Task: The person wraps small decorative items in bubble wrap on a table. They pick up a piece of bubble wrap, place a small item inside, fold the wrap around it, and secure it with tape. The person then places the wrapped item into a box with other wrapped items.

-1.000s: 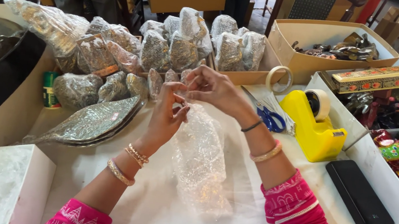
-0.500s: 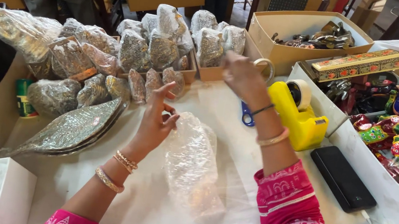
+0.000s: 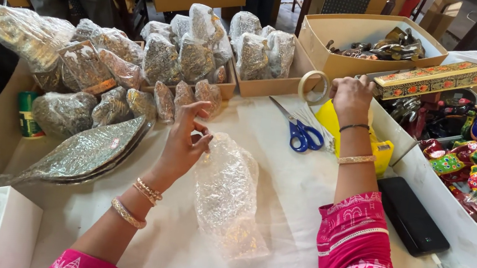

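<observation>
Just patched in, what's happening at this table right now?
A person is bubble-wrapping items at a white table. The left hand pins the bubble-wrapped bundle at its top, while the right hand reaches to the yellow tape dispenser. Blue scissors lie between them; wrapped pieces are piled behind.

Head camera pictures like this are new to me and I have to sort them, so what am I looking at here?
A camera worn on a person's head looks down at their own two bare hands over a white-covered table. The left hand touches a bubble-wrapped bundle lying on the table. The right hand reaches to a yellow tape dispenser, beside a roll of tape. Nearby lie blue-handled scissors, a black phone and many wrapped items.
</observation>
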